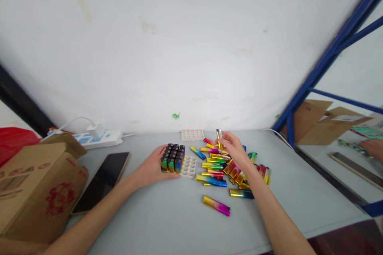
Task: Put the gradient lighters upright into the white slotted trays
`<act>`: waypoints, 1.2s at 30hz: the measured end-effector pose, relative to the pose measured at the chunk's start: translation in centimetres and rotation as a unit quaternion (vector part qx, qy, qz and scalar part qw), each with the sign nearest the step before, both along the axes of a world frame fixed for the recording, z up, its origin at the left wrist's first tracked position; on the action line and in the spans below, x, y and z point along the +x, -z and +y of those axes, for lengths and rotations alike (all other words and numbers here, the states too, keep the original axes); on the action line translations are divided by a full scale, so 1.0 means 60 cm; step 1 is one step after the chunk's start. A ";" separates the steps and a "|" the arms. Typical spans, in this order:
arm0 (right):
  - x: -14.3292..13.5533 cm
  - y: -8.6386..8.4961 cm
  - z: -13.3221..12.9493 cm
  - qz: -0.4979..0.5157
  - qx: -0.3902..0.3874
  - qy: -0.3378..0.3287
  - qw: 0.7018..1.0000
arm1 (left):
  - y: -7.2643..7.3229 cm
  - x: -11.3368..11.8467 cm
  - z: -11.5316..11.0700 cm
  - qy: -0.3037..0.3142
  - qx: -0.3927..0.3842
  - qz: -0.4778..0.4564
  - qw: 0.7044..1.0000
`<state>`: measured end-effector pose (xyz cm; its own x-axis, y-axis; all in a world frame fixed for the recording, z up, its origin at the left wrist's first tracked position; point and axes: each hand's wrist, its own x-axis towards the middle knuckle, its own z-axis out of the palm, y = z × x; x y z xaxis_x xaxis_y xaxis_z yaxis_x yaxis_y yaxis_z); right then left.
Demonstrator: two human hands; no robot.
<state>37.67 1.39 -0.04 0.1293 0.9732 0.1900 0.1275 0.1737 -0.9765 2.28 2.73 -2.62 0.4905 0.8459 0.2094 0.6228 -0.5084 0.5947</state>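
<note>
Nearest the camera, with twelve at the wall [179, 48] and the clock centred on the near white tray [189, 166], a cardboard box [60, 203] stands between eight and nine. A dark phone [103, 179] lies near nine, with a power strip [110, 137] beyond it, towards ten. The person's left hand [151, 169] is curled around the block of standing lighters [172, 159], thumb along its near side; it is the nearer hand to the tray's open cups, which adjoin the block at three o'clock. A second white tray [192, 135] rests towards one. Loose lighters [214, 181] crowd the three o'clock side, a narrow strip of grey tabletop [161, 223] separating them from the cups. The right hand [235, 146], between two and three, pinches one lighter [220, 137] in narrowed fingers, long axis nearly upright, metal end up; from there, the cups lie towards eight. Further right are a blue frame [302, 91], an open carton [324, 123] and another person's hand [374, 147].
</note>
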 end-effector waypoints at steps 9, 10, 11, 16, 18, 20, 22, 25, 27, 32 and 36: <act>-0.065 -0.018 -0.030 0.053 -0.040 -0.109 0.992 | -0.004 0.001 -0.006 -0.005 0.015 0.000 1.000; -0.069 -0.017 -0.031 0.036 -0.038 -0.119 0.992 | -0.004 0.001 -0.006 -0.005 0.015 -0.001 1.000; -0.072 -0.015 -0.033 0.014 -0.035 -0.123 0.992 | -0.005 0.001 -0.007 -0.005 0.016 -0.001 1.000; -0.083 0.000 -0.037 -0.104 -0.002 -0.053 0.993 | -0.004 0.002 -0.008 -0.004 0.024 0.010 1.000; -0.088 0.006 -0.035 -0.141 0.014 -0.013 0.990 | -0.004 0.002 -0.007 0.000 0.021 0.008 1.000; -0.092 0.008 -0.035 -0.165 0.027 0.004 0.986 | -0.004 0.002 -0.007 0.007 0.010 0.001 1.000; -0.096 0.008 -0.036 -0.172 0.035 -0.004 0.985 | -0.005 0.002 -0.007 0.009 0.003 -0.009 1.000; -0.100 0.002 -0.041 -0.172 0.045 -0.015 0.984 | -0.005 0.003 -0.007 0.009 0.005 -0.010 1.000; -0.104 -0.002 -0.044 -0.177 0.053 -0.009 0.983 | -0.003 0.003 -0.007 0.003 0.011 -0.006 1.000; -0.108 0.001 -0.044 -0.196 0.053 -0.010 0.979 | 0.001 0.002 -0.006 0.002 0.004 -0.007 1.000; -0.109 0.007 -0.043 -0.208 0.063 -0.021 0.976 | 0.001 0.002 -0.007 0.000 0.016 -0.002 1.000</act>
<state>31.16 -1.18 -0.44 -0.0244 0.9418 0.3354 0.4993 0.3021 -0.8120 2.41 2.29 -2.66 0.4897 0.8386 0.2388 0.6208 -0.5276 0.5799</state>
